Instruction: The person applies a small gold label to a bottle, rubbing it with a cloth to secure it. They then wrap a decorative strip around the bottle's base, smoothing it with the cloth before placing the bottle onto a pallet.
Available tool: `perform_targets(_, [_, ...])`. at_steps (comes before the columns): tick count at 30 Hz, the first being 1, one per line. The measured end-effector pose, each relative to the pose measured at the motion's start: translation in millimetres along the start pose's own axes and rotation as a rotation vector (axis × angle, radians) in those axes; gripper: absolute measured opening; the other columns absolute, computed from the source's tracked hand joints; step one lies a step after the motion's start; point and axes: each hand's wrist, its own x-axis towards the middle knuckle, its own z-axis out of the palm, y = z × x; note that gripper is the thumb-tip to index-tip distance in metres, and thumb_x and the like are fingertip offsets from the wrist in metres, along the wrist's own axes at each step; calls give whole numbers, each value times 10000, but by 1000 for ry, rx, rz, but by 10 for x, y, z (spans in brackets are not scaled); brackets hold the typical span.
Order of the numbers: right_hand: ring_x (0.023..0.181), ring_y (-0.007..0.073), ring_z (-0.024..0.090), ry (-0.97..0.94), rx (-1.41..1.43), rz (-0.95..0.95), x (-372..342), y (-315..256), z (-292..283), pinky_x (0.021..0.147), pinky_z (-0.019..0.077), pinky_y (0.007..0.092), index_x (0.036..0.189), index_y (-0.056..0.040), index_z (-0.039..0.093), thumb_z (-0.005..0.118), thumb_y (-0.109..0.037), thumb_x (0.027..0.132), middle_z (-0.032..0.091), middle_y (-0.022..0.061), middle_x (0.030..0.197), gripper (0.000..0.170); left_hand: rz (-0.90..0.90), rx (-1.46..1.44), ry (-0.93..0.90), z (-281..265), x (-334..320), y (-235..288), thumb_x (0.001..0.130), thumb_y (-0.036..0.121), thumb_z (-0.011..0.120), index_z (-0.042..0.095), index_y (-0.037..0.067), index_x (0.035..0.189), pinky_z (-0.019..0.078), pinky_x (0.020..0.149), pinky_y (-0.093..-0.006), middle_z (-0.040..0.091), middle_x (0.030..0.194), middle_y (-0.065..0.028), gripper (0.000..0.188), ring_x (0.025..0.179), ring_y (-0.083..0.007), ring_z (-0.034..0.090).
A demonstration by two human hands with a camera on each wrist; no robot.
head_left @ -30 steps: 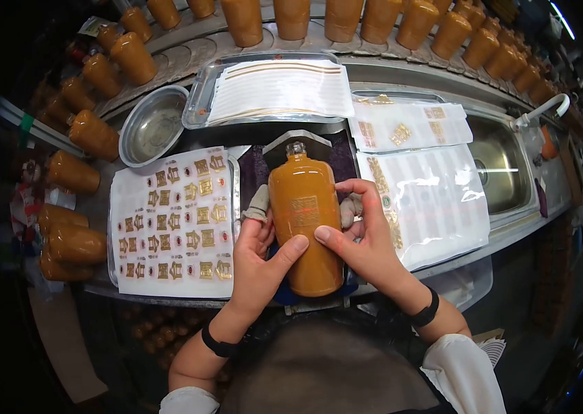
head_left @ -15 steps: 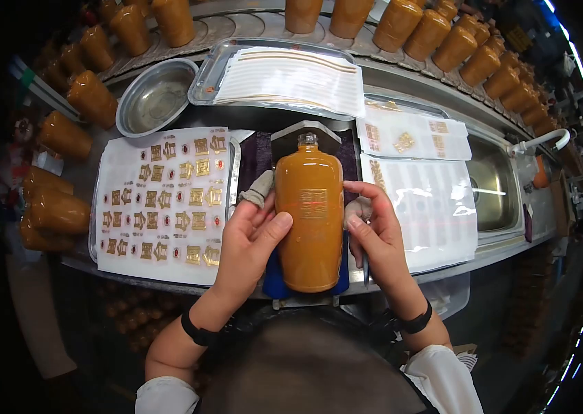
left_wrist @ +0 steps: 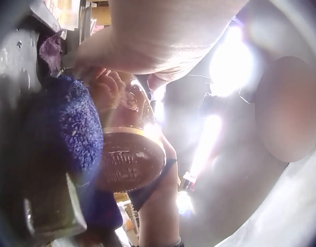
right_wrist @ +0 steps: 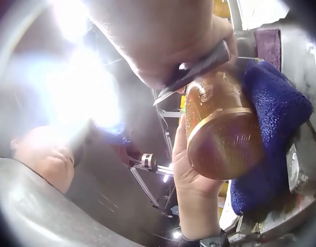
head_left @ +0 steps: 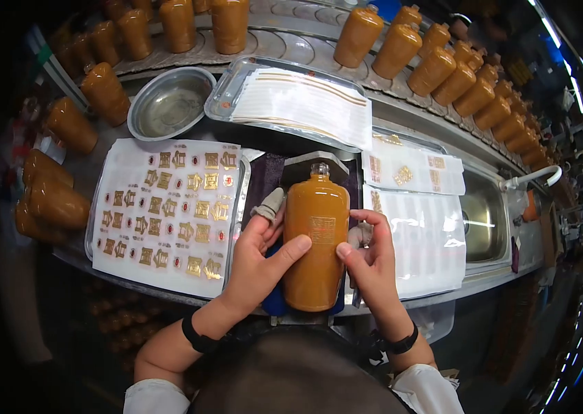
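Observation:
An amber glossy bottle (head_left: 313, 276) lies with its neck away from me, a square gold emblem (head_left: 323, 230) on its front. My left hand (head_left: 260, 259) holds its left side, thumb over the front beside the emblem. My right hand (head_left: 374, 259) is at its right side, the thumb touching the edge. Tucked in that hand is a pointed dark metal tool (right_wrist: 196, 72), its tip toward me. Grey cloth covers (head_left: 270, 205) sit on a finger of each hand. Blue cloth (right_wrist: 276, 98) lies under the bottle, whose base faces both wrist cameras.
A sheet of gold and red stickers (head_left: 160, 265) lies on a tray at the left. White strip sheets (head_left: 298, 103) and a metal bowl (head_left: 171, 110) are behind. More sheets (head_left: 429, 241) lie at the right, beside a sink (head_left: 482, 207). Amber bottles (head_left: 436, 72) line the back.
Both thumbs drew back to the bottle's edges, then the left thumb came in over the front beside the emblem again. The view has shifted, and a gap shows in the back row of bottles.

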Motion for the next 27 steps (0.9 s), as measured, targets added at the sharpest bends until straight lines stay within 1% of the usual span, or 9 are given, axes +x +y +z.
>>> perform_targets(1, [741, 37, 552, -3, 61, 45, 9, -24, -6, 603, 465, 167, 1317, -28, 465, 741, -125, 864, 561, 50, 1104, 539, -12, -63, 32, 13, 28, 0, 922, 100, 705, 263, -85, 1505, 308, 1175, -355, 420, 1499, -187, 755, 1394, -230, 418])
perform_targets(4, [650, 26, 546, 46, 85, 20, 93, -88, 63, 583, 459, 168, 1256, -28, 477, 718, -127, 891, 576, 40, 1051, 449, -14, -136, 18, 69, 139, 83, 936, 90, 684, 241, -103, 1505, 332, 1162, -343, 425, 1488, -195, 746, 1382, -221, 425])
perform_targets(7, [630, 30, 556, 104, 49, -56, 163, -2, 144, 558, 452, 177, 1214, -28, 477, 730, -139, 886, 573, 47, 1062, 429, -23, -148, 26, 84, 184, -7, 943, 83, 673, 241, -106, 1502, 378, 1132, -330, 434, 1474, -199, 732, 1357, -206, 448])
perform_targets(10, [626, 31, 556, 125, -65, -43, 172, -15, 159, 542, 443, 179, 1191, -30, 473, 742, -150, 879, 571, 52, 1069, 430, -2, -138, 38, 114, 180, -2, 947, 81, 669, 245, -107, 1500, 410, 1105, -317, 441, 1464, -205, 722, 1329, -201, 475])
perform_targets(11, [624, 30, 550, 125, -58, -50, 173, -15, 162, 541, 441, 180, 1190, -30, 474, 746, -153, 876, 569, 52, 1069, 433, -8, -121, 35, 112, 175, -6, 953, 78, 652, 219, -89, 1517, 413, 1096, -313, 436, 1473, -199, 730, 1319, -198, 484])
perform_targets(16, [610, 24, 516, 134, -10, -74, 210, 45, 144, 529, 427, 183, 1173, -31, 483, 760, -164, 864, 559, 51, 1061, 435, 3, -111, 33, 116, 178, -5, 963, 88, 638, 233, -80, 1519, 426, 1081, -307, 462, 1455, -190, 707, 1302, -185, 494])
perform_targets(22, [607, 13, 493, 145, -43, -76, 212, 18, 172, 515, 403, 179, 1165, -40, 484, 753, -146, 867, 562, 33, 1012, 415, -7, -89, 49, 127, 180, -22, 970, 85, 622, 242, -77, 1518, 427, 1078, -307, 477, 1449, -181, 687, 1299, -180, 497])
perform_targets(25, [590, 34, 518, 123, 21, -51, 215, -49, 119, 493, 404, 190, 1127, -51, 526, 719, -178, 895, 577, 34, 918, 327, -18, -96, 49, 109, 151, 0, 957, 77, 645, 259, -88, 1505, 401, 1109, -317, 455, 1467, -186, 690, 1328, -196, 481])
perform_targets(27, [573, 68, 538, 133, 221, 115, 262, 66, -154, 485, 420, 218, 1086, -57, 557, 684, -206, 916, 589, 41, 858, 260, -12, -60, 34, 57, 98, -4, 948, 77, 661, 272, -88, 1500, 373, 1134, -329, 439, 1482, -186, 696, 1353, -211, 464])
